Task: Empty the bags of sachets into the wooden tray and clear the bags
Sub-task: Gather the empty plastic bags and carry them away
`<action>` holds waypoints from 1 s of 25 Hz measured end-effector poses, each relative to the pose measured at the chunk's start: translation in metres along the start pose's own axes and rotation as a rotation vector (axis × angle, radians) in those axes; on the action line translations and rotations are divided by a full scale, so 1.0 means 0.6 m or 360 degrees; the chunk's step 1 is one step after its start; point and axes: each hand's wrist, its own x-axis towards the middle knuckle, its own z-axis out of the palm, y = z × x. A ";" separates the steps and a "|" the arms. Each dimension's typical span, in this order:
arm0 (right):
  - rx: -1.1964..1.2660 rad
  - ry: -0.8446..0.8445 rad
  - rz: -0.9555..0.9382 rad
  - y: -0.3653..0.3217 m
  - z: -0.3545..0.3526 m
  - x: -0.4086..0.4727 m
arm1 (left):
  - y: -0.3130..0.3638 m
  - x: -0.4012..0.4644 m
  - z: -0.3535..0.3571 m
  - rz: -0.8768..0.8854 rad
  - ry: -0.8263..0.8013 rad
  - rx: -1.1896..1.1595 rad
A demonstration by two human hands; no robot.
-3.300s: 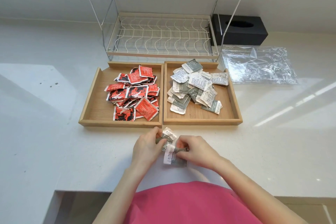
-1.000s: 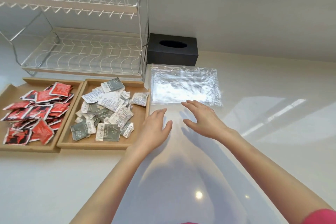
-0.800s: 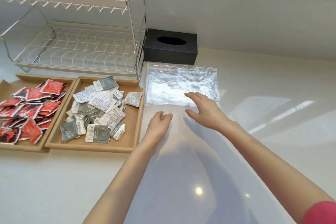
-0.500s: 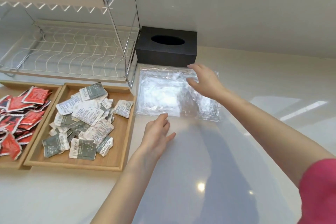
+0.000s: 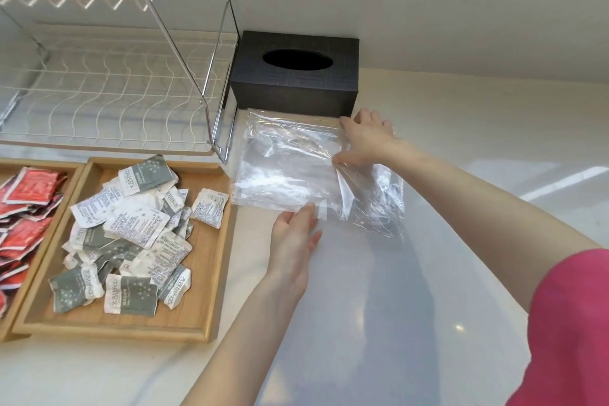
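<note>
Empty clear plastic bags (image 5: 290,168) lie flat on the white counter, just in front of a black tissue box. My right hand (image 5: 367,142) is on their right side, thumb pinching the film, and the right part of the top bag is lifted and creased. My left hand (image 5: 293,237) is open, palm down, fingertips at the bags' near edge. To the left, a wooden tray (image 5: 216,260) holds a heap of grey-and-white sachets (image 5: 131,234). A second wooden tray (image 5: 74,175) at the far left holds red sachets (image 5: 26,214).
The black tissue box (image 5: 296,86) stands against the wall behind the bags. A white wire dish rack (image 5: 115,92) stands behind the trays, its chrome leg close to the bags' left edge. White counter (image 5: 362,306) stretches out in front of me and to the right.
My hands left the sachets at the counter's front edge and moved right to the bags. My right hand crossed the bags, took hold of the film and lifted its right side. The left reached the near edge.
</note>
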 end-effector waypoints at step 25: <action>0.1995 0.0033 0.0070 -0.074 0.058 -0.345 | 0.007 -0.162 -0.183 0.0584 0.0025 0.0384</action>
